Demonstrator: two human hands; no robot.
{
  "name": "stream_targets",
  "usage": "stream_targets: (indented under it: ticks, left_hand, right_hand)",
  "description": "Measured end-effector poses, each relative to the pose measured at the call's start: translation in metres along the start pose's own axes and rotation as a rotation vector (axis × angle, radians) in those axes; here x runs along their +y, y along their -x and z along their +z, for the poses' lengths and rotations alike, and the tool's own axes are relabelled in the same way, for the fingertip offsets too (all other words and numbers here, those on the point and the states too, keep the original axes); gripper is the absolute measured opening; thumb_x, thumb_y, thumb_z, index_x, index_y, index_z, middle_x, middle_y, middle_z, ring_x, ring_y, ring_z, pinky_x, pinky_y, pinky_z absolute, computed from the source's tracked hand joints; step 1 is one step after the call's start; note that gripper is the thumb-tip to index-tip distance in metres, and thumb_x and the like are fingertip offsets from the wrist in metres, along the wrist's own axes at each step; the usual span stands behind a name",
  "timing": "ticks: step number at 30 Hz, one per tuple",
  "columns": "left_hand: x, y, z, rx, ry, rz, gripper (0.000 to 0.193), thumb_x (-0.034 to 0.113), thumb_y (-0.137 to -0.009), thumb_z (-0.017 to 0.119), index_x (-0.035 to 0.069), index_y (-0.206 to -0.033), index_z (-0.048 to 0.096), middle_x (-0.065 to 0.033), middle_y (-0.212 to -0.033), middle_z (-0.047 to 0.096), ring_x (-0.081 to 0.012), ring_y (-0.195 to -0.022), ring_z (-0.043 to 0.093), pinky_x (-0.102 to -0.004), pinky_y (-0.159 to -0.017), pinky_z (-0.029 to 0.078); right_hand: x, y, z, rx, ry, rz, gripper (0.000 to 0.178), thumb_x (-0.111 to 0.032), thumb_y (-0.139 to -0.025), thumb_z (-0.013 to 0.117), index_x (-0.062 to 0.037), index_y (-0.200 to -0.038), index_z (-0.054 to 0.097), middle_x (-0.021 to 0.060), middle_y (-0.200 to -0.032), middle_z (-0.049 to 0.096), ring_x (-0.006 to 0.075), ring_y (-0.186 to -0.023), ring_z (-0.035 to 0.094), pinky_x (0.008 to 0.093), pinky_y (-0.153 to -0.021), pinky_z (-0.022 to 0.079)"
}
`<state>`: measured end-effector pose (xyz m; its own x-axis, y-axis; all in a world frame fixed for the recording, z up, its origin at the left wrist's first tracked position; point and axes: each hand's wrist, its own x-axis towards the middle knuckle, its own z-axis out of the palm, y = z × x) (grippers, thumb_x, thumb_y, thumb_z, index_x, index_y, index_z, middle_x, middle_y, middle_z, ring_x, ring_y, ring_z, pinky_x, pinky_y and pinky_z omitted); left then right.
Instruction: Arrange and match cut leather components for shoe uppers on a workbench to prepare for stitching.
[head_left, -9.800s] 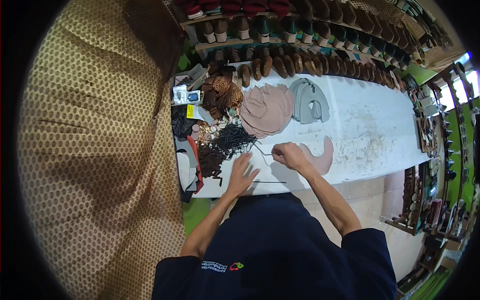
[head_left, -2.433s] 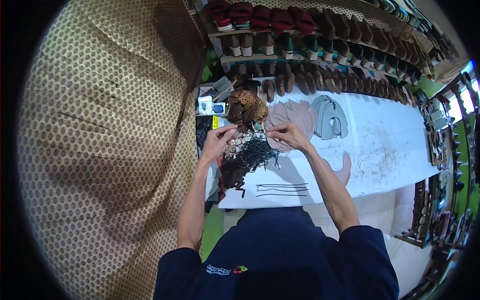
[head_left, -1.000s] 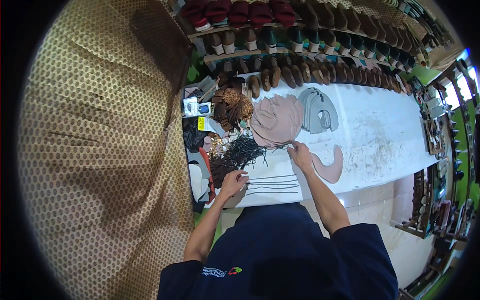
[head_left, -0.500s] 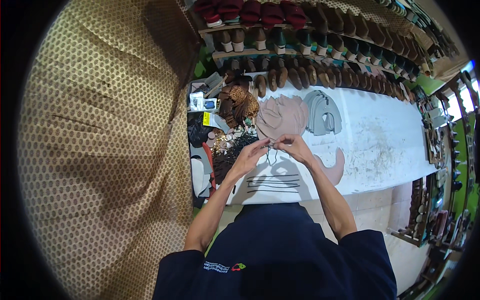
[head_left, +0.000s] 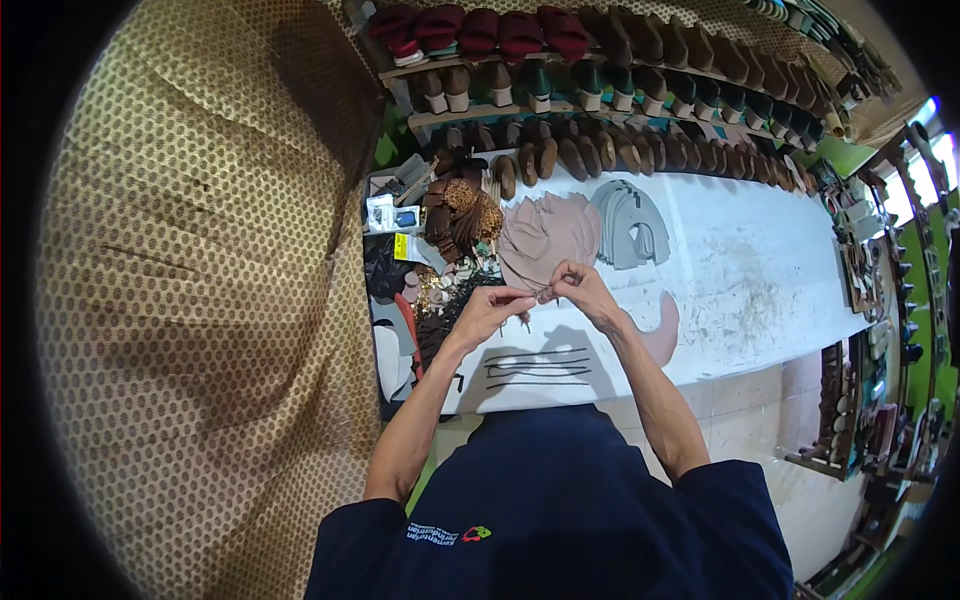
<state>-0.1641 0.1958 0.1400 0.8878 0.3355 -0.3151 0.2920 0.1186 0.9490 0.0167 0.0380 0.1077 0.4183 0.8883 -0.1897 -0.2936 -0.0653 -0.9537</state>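
Both hands are pinched close together over the near part of the white table, with thin dark cord between the fingertips. My left hand (head_left: 490, 314) is closed on one part of this dark cord (head_left: 528, 324), whose short ends hang below the fingers. My right hand (head_left: 585, 293) pinches it from the other side; the fingers hide most of it. Below the hands, several dark straps (head_left: 538, 367) lie side by side on the table. A tangled heap of black straps (head_left: 472, 288) sits left of my left hand. Pinkish-beige cut pieces (head_left: 548, 235) are stacked just beyond the fingers.
Grey curved pieces (head_left: 622, 225) lie stacked farther right, and a pink curved piece (head_left: 660, 330) is beside my right forearm. Brown and leopard-patterned pieces (head_left: 462, 210) crowd the table's left end. Shoe racks (head_left: 600, 105) line the back; a patterned curtain (head_left: 210, 300) hangs at left.
My hands stay together, with the left fingers now flatter against the cord. Less of the cord dangles below them. The whole view has shifted slightly.
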Motion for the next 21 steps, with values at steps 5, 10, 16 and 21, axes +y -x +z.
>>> stream_targets:
  ticks: [5, 10, 16, 21]
  left_hand:
    - [-0.047, 0.013, -0.022, -0.054, 0.018, -0.079, 0.031, 0.024, -0.098, 0.077, 0.0, -0.117, 0.078, -0.0023, -0.087, 0.073, -0.0068, -0.073, 0.059, -0.025, -0.065, 0.048]
    - [-0.097, 0.022, -0.031, -0.069, -0.156, -0.175, 0.029, 0.019, -0.098, 0.076, -0.002, -0.116, 0.078, -0.002, -0.087, 0.073, -0.0079, -0.073, 0.061, -0.025, -0.063, 0.048]
    - [-0.148, 0.033, -0.029, 0.004, -0.266, -0.175, 0.028, 0.022, -0.093, 0.077, 0.0, -0.11, 0.08, -0.0069, -0.084, 0.078, -0.0107, -0.074, 0.068, -0.028, -0.069, 0.054]
    - [-0.161, 0.037, -0.023, 0.186, -0.554, -0.064, 0.026, 0.025, -0.089, 0.077, 0.006, -0.106, 0.082, -0.0146, -0.086, 0.079, -0.023, -0.077, 0.076, -0.0344, -0.075, 0.058]
  right_hand:
    - [0.011, 0.015, -0.012, -0.11, 0.046, 0.24, 0.029, -0.013, -0.095, 0.076, 0.0055, -0.117, 0.076, 0.0098, -0.098, 0.078, 0.0144, -0.081, 0.073, 0.0275, -0.077, 0.061]
    - [0.057, 0.032, -0.043, -0.084, 0.228, 0.29, 0.03, -0.02, -0.092, 0.082, 0.004, -0.111, 0.079, 0.0077, -0.09, 0.077, 0.0123, -0.076, 0.07, 0.0266, -0.072, 0.06]
    - [0.111, 0.046, -0.058, -0.04, 0.543, 0.164, 0.028, -0.021, -0.091, 0.079, 0.0009, -0.108, 0.081, 0.0112, -0.087, 0.079, 0.0163, -0.074, 0.071, 0.0314, -0.072, 0.057]
    - [0.123, 0.049, -0.049, -0.02, 0.65, 0.203, 0.027, -0.023, -0.089, 0.08, -0.0016, -0.105, 0.082, 0.0151, -0.089, 0.079, 0.0218, -0.075, 0.073, 0.0331, -0.075, 0.058]
